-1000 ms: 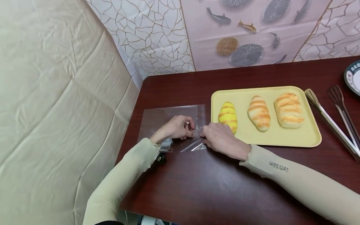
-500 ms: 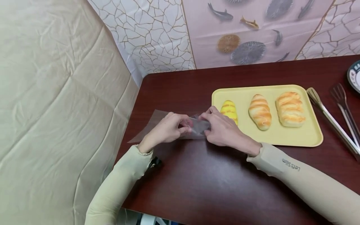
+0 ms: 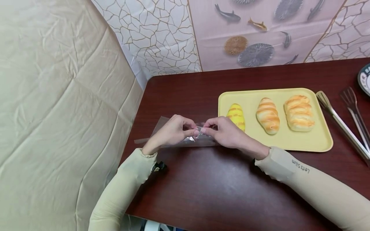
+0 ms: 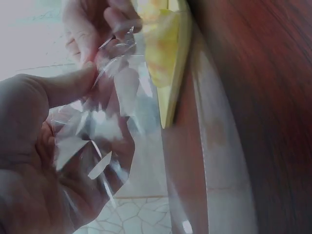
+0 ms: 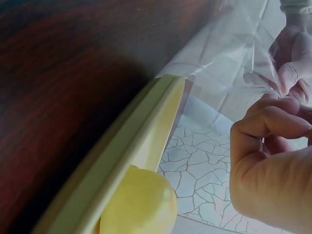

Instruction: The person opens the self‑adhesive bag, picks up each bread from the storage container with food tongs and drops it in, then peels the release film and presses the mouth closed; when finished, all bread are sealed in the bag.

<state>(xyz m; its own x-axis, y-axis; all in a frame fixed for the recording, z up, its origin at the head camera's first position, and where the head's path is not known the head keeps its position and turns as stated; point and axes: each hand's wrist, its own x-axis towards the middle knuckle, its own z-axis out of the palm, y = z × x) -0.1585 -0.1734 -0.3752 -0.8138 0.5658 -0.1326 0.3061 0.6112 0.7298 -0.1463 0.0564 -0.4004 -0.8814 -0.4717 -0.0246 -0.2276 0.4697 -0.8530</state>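
Low over the table, my left hand (image 3: 173,131) and right hand (image 3: 231,134) come nearly fingertip to fingertip. Thumb and fingers of each pinch a clear plastic bag (image 3: 203,141) at its edge. The film is crumpled and shiny between them, and in the left wrist view the bag (image 4: 146,165) spreads over the left palm. Part of it lies behind the left wrist in the head view. Beside the right hand, a yellow striped bread (image 3: 237,117) sits on a pale yellow tray (image 3: 289,142); the hand covers the bread's near end.
A croissant-shaped bread (image 3: 268,116) and a square bread (image 3: 299,113) also lie on the tray. To its right are tongs (image 3: 341,123) with long metal arms and, at the far edge, a plate (image 3: 365,80). A cream padded cover (image 3: 57,112) borders the table's left side.
The bag, flat on the table a second ago, is lifted and bunched between my hands. My left hand moved slightly left, and both hands' fingertips have drawn together at the bag's edge.
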